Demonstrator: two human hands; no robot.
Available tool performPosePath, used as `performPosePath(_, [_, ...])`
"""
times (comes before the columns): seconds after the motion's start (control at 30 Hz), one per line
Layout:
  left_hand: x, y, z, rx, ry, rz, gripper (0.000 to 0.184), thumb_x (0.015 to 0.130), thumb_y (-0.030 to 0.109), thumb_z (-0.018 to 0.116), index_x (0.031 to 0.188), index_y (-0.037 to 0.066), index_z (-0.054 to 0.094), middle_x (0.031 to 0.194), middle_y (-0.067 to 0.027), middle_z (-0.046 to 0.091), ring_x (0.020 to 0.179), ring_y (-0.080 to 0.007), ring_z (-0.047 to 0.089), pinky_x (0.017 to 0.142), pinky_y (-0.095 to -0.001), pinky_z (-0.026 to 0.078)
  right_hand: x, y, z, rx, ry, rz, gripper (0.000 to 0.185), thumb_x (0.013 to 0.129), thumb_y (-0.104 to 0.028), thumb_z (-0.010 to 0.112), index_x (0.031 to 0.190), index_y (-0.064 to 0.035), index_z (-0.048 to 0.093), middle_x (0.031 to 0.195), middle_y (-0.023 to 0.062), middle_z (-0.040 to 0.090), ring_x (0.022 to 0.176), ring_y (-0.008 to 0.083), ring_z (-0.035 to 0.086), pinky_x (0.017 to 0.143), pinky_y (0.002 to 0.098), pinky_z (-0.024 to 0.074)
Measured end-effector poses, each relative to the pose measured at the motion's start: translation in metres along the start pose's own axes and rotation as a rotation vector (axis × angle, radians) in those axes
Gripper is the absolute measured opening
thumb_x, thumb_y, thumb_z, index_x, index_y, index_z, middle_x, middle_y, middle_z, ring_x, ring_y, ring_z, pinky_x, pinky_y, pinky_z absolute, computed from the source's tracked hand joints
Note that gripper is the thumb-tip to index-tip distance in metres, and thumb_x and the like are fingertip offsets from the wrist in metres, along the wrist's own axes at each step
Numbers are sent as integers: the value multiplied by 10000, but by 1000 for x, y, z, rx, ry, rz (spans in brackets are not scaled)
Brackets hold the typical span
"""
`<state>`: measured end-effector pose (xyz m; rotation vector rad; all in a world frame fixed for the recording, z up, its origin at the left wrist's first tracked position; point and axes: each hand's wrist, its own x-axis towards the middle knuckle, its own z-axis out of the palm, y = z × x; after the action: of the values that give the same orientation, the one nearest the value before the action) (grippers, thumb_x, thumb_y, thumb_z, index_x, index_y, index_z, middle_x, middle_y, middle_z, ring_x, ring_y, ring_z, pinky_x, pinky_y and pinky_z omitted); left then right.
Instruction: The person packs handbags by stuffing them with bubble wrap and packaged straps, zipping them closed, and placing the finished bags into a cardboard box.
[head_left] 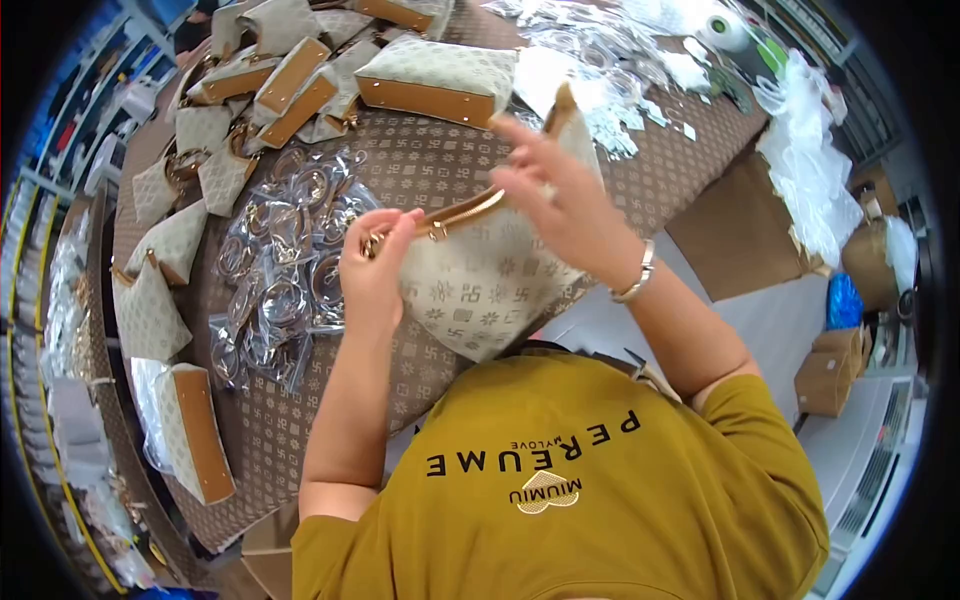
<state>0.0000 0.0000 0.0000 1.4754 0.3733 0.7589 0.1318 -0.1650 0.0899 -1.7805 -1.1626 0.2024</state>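
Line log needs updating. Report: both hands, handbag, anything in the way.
Left hand gripping handbag near one end of its zipper. Right hand over handbag, grip unclear. Plastic packets piled close beside left hand, none on handbag.

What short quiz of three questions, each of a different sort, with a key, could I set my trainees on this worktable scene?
1. Multiple choice: on which wrist is the metal band?
A) the left
B) the right
C) both

2. True or false: the left hand grips the cream patterned bag at its upper edge.

3. Fill in the blank: the clear plastic packets lie on a patterned tablecloth whose main colour is ____.

Key: 1. B; 2. true; 3. brown
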Motion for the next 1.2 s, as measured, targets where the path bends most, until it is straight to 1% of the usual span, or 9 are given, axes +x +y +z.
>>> performPosePath(0.23, [31,-124,-59,-617,191,-739,325,878,273,565,1010,-23,541,964,-155,618,865,-256,596,801,-375,482,47,-49,-87,-625,233,-451,486,878,-281,502,1284,-27,419,1165,162,539,1078,242,511,953,360,331])
performPosePath(0.4, [0,-137,-48,-743,313,-747,381,875,287,563,1093,-16,491,976,-161,606,876,-254,590,796,-370,482,66,-36,-78,-609,210,-509,515,888,-347,440,1290,-25,409,1202,168,517,1114,268,473,1008,416,247])
performPosePath(0.53, [-7,-130,-56,-627,393,-695,427,867,281,574,1149,-17,455,1011,-159,589,897,-245,582,805,-362,477,13,108,80,-871,-578,-199,548,896,-400,391,1294,-24,401,1233,174,499,1142,288,442,1052,460,179])
performPosePath(0.67, [-37,-153,-62,-526,399,-683,424,861,288,583,1147,6,447,1076,-150,565,957,-244,566,847,-358,460,28,133,91,-645,-826,-123,553,899,-424,378,1304,-47,393,1198,186,515,1108,334,449,1037,499,210])
performPosePath(0.8, [-44,-114,-38,-491,414,-681,556,837,264,623,1239,-26,371,1157,-124,510,1043,-198,502,902,-327,403,105,34,30,-557,-435,-270,528,918,-366,401,1318,-24,355,1307,216,399,1199,340,391,1013,442,294])
performPosePath(0.93, [-44,-107,-31,-421,438,-747,547,838,251,618,1238,-28,372,1155,-119,515,1021,-194,515,882,-325,416,65,83,32,-177,-336,-48,470,926,-326,381,1318,-68,367,1310,200,406,1199,331,396,1037,413,271])
performPosePath(1.0, [-45,-108,-30,-432,430,-746,531,839,241,614,1233,-27,378,1152,-118,517,1009,-194,521,873,-322,422,-2,135,80,-737,-683,-206,423,914,-288,390,1280,-77,415,1216,199,481,1124,325,451,1043,412,259])
performPosePath(1.07, [-33,-113,-23,-472,405,-752,501,843,222,606,1223,-24,390,1145,-117,523,985,-196,534,854,-316,434,5,110,66,-612,-733,-173,400,888,-266,455,1245,-86,459,1108,187,537,1074,328,476,1040,429,253])
performPosePath(1.2, [-19,-105,-21,-424,405,-624,444,842,184,598,1201,-9,420,1127,-114,535,963,-196,551,833,-322,452,24,117,14,-475,-405,-137,362,836,-179,555,1175,-58,524,1012,184,581,983,319,525,954,409,345])
